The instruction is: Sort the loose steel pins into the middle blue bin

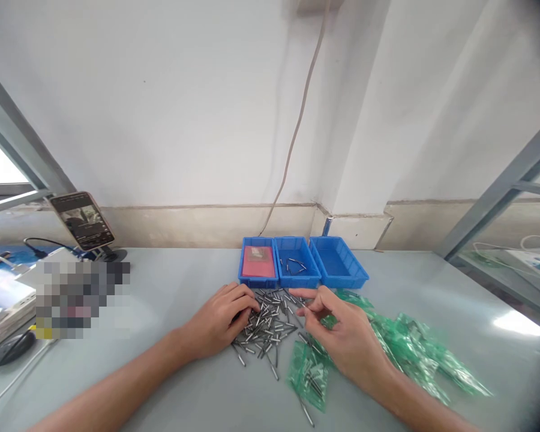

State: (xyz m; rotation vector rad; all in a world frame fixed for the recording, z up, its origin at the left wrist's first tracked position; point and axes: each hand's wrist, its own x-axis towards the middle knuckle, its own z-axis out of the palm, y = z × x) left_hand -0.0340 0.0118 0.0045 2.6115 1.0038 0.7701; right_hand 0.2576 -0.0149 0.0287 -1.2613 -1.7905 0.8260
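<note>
Dozens of slim, silvery metal rods (pixel 269 324) lie heaped between my hands, axes crossing every way. My curled left hand (pixel 225 319) touches the near-side heap's left edge; my right hand (pixel 342 333) bends at its right. Whether either grips a rod, I cannot tell. Crinkled, translucent green plastic bags (pixel 416 348) gleam rightward.

Phone (pixel 81 221) stands tilted on a holder (pixel 113 255) at left, screen lit. Dark mouse (pixel 11 349) lies at far left. Pale cable (pixel 301 114) hangs down the white wall (pixel 184 108).
</note>
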